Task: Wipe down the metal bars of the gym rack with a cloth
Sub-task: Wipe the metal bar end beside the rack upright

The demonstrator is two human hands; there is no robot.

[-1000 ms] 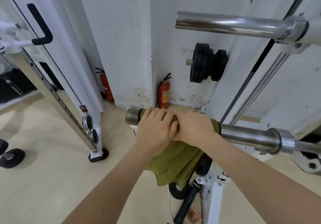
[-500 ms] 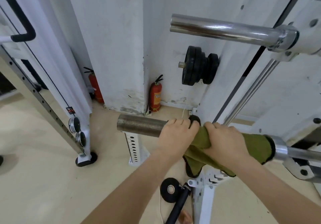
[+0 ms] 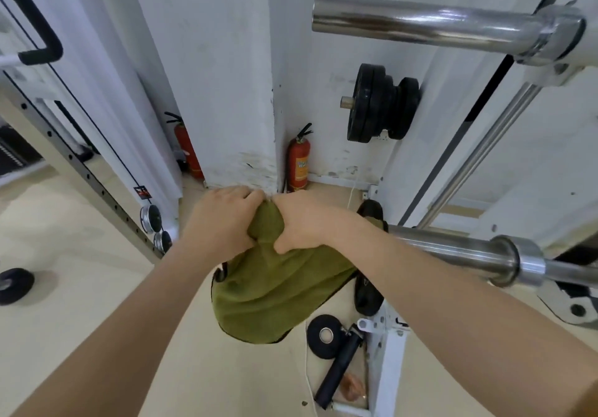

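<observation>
An olive-green cloth [image 3: 268, 290] is wrapped over the left end of the lower steel bar [image 3: 446, 248], and its loose part hangs down below. My left hand [image 3: 223, 222] and my right hand [image 3: 304, 222] grip the cloth side by side at the bar's tip, which they hide. To the right of my right hand the bare sleeve of the bar runs to a collar [image 3: 514, 261]. A second chrome bar [image 3: 420, 24] sticks out above, at the upper right.
Black weight plates [image 3: 378, 102] hang on a peg by the wall. Two red fire extinguishers [image 3: 299, 160] stand at the wall corner. A white rack upright [image 3: 385, 361], a small black plate [image 3: 325, 335] and a black handle lie below. Another rack post [image 3: 97, 183] slants at left.
Both hands slid the cloth leftward along the lower bar, from near the collar back to the bar's left tip. The bare left end seen half a second ago is now covered.
</observation>
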